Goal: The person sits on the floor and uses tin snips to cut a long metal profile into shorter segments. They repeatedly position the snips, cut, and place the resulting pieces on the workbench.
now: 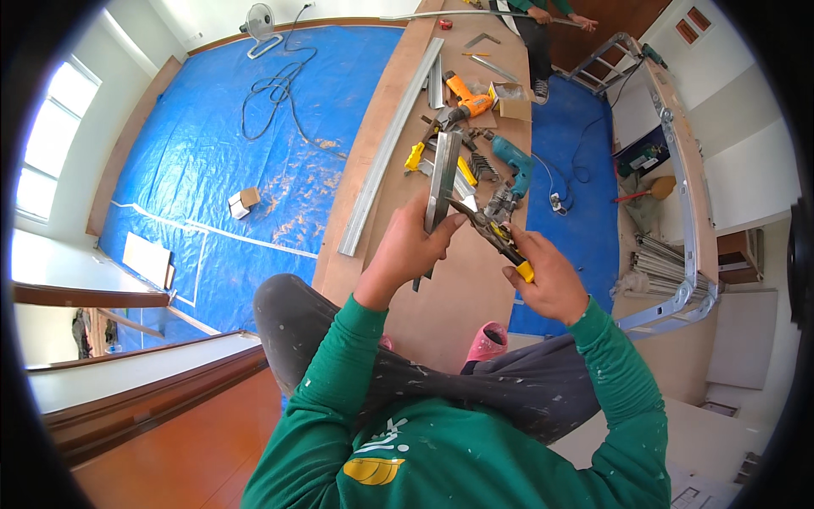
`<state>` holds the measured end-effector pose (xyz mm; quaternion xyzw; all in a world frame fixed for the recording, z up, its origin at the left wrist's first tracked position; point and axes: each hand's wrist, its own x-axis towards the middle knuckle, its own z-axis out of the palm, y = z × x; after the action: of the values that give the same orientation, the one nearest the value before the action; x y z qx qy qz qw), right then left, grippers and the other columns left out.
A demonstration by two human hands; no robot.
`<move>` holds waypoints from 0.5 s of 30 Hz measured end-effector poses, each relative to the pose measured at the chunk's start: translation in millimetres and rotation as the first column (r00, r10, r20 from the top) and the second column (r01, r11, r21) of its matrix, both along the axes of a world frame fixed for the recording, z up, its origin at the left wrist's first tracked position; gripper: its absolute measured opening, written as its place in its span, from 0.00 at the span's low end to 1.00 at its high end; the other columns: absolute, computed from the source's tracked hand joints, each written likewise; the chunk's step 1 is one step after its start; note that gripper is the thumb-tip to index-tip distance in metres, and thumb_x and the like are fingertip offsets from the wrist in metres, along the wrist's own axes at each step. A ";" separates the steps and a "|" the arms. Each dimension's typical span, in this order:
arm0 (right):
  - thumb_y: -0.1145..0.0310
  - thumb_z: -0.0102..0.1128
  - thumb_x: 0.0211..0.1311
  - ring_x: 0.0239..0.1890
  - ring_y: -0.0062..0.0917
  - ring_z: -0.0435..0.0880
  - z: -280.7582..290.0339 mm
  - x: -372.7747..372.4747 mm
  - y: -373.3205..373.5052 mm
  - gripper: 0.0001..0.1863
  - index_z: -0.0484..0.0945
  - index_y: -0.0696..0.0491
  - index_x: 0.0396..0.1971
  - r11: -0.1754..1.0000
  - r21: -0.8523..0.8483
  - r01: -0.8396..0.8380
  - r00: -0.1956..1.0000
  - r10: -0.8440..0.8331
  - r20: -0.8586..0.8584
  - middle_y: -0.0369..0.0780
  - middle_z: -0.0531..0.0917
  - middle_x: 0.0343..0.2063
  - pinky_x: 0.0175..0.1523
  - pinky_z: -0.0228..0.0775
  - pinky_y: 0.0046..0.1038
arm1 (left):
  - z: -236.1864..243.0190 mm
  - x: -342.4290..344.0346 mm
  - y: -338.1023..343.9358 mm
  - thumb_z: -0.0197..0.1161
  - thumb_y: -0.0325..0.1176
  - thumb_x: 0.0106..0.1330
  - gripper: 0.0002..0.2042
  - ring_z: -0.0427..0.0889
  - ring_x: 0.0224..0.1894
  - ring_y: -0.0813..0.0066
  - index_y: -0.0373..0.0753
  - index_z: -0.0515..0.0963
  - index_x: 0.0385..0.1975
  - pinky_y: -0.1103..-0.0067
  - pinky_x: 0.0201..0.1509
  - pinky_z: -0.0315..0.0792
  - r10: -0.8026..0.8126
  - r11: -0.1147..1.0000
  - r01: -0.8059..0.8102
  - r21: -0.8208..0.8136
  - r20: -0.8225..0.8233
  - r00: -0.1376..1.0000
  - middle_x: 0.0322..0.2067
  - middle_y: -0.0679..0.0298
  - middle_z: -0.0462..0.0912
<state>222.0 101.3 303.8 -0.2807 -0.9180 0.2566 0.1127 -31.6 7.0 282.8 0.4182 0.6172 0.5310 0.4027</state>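
My left hand (414, 244) is closed round a short metal channel (444, 174), tilted nearly upright in front of me. My right hand (547, 276) grips tin snips (493, 236) with dark and yellow handles. The tips of the snips' jaws meet the channel's right edge, just above my left thumb; whether they bite into the metal I cannot tell. Just beyond lie a teal drill (512, 163), an orange drill (469, 100) and a yellow-handled tool (415, 156). Part of this pile is hidden behind the channel.
A long metal channel (392, 148) lies along the plywood bench (441, 310). Beside the drills stands an open carton (512, 103). At the far end, a co-worker's hands (540, 14) hold a long metal strip. A folding ladder (691, 195) with a board stands right; blue sheeting (339, 76) covers the floor.
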 end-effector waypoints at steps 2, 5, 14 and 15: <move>0.68 0.66 0.65 0.50 0.50 0.83 5.7 -4.2 -4.9 0.36 0.69 0.57 0.73 0.999 -0.030 0.037 0.999 -0.036 0.033 0.52 0.82 0.50 0.55 0.78 0.45 | -3.4 4.2 1.0 0.68 0.36 0.76 0.10 0.80 0.20 0.72 0.34 0.85 0.42 0.71 0.26 0.72 0.107 0.994 -0.107 0.000 -0.044 0.993 0.17 0.61 0.79; 0.70 0.64 0.63 0.50 0.51 0.84 6.1 -4.7 -6.7 0.36 0.69 0.58 0.73 0.996 -0.040 0.075 0.997 -0.074 0.039 0.52 0.82 0.50 0.54 0.78 0.45 | -7.5 -3.1 0.5 0.68 0.37 0.77 0.11 0.83 0.24 0.80 0.34 0.84 0.46 0.77 0.29 0.76 0.069 0.997 -0.078 -0.028 -0.256 0.964 0.23 0.67 0.82; 0.73 0.59 0.58 0.46 0.55 0.84 9.7 -6.2 -6.2 0.35 0.73 0.61 0.69 0.996 -0.055 0.067 0.997 -0.065 0.046 0.54 0.83 0.47 0.53 0.78 0.47 | -4.8 -6.1 -1.0 0.68 0.40 0.77 0.14 0.83 0.23 0.79 0.33 0.85 0.39 0.75 0.29 0.76 0.048 0.995 -0.073 -0.068 -0.305 0.951 0.21 0.66 0.82; 0.73 0.59 0.58 0.46 0.55 0.84 9.8 -6.5 -6.4 0.34 0.73 0.62 0.68 0.997 -0.047 0.064 0.997 -0.061 0.047 0.54 0.83 0.46 0.52 0.78 0.47 | -4.8 -6.2 -0.7 0.68 0.40 0.77 0.14 0.83 0.23 0.79 0.33 0.84 0.38 0.75 0.29 0.75 0.045 0.995 -0.069 -0.069 -0.299 0.953 0.21 0.66 0.82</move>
<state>215.5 94.9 313.5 -0.3177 -0.9046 0.2687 0.0927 -37.8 6.3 278.0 0.4592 0.7030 0.4487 0.3059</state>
